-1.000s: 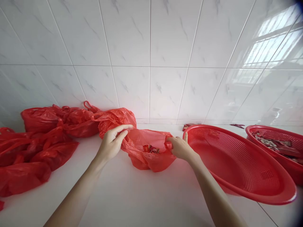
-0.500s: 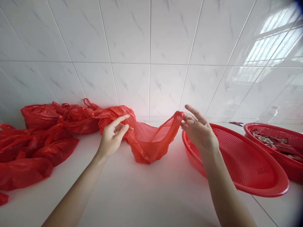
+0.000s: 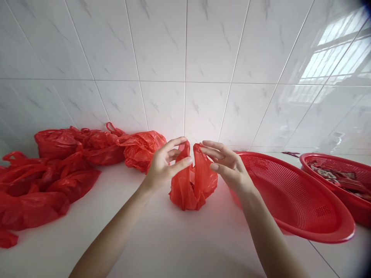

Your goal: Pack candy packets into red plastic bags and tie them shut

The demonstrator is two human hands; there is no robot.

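A red plastic bag (image 3: 185, 195) rests on the white countertop in front of me, its two handles raised. My left hand (image 3: 166, 162) grips the left handle between fingers and thumb. The right handle is held at its top by my right hand (image 3: 227, 162), whose fingers are bent around it. A narrow gap parts the two handles. Some dark contents may show low in that gap, too small to name. Just behind my left hand lies a crumpled red plastic bag (image 3: 145, 148).
Several filled red bags (image 3: 55, 185) are heaped at the left. To the right stands a red perforated basket (image 3: 290, 200); beyond it a second red basket (image 3: 315, 158) contains small packets (image 3: 336, 175). Behind the counter rises a white tiled wall (image 3: 162, 50).
Both hands have come closer together. The bag, stretched wide between them before, now hangs bunched with its handles upright. It has separated from the crumpled bag behind.
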